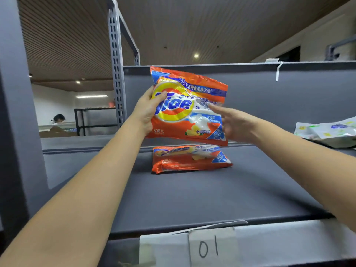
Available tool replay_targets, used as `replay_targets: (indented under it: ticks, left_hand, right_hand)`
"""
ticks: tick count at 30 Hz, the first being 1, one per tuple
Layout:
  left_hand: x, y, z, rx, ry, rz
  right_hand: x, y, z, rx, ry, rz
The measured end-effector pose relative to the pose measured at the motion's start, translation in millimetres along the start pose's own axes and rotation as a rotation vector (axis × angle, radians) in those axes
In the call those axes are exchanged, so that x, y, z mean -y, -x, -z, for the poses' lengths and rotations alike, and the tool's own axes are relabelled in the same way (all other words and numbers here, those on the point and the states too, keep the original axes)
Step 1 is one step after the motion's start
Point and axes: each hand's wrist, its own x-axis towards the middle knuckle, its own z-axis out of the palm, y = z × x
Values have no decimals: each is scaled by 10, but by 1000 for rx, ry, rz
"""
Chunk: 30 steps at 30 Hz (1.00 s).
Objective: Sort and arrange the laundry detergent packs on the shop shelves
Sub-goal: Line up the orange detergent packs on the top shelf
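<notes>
An orange plastic Tide detergent pack (189, 105) is held upright above the dark grey shelf (192, 193), gripped at its left edge by the left hand (147, 112). The right hand (234, 123), fingers (215, 108) straight, touches its front. Directly below, a second orange pack (190, 158) is lying flat on the shelf.

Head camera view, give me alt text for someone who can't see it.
A person's left hand grips an orange Tide detergent pack upright above a grey shelf, while the right hand reaches with straight fingers to the pack's right side. A second orange pack lies flat on the shelf below it, and pale pouches sit at the far right.
</notes>
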Motion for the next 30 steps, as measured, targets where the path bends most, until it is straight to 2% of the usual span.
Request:
replay_targets:
  ticks: [4,6,9,12,17,23,26,30]
  left_hand:
    - [-207,290,-282,162,-83,125]
    - [-287,522,-432,206,-161,134]
    - [-366,941,-639,162,-203,92]
    - [-463,1354,-842,97,-141,36]
    - [-665,2091,-1173,36,-36,-43]
    - [-415,3086,-1367,-33,24,-17]
    - [-37,3603,-1374,-79,45,82]
    - [602,4254,-1196,-146,37,302]
  right_hand:
    - [-34,400,31,-45,-53,55]
    - [-57,672,119,-87,-13,108]
    - [-94,1114,232,-103,45,202]
    - [-52,1630,244,-88,49,290]
    - [39,2539,210,-87,59,324]
    - [-427,3451,206,-110,19,209]
    - [-917,3777,192,-115,-2,95]
    - [-1776,4109,139,-126,-31,-77]
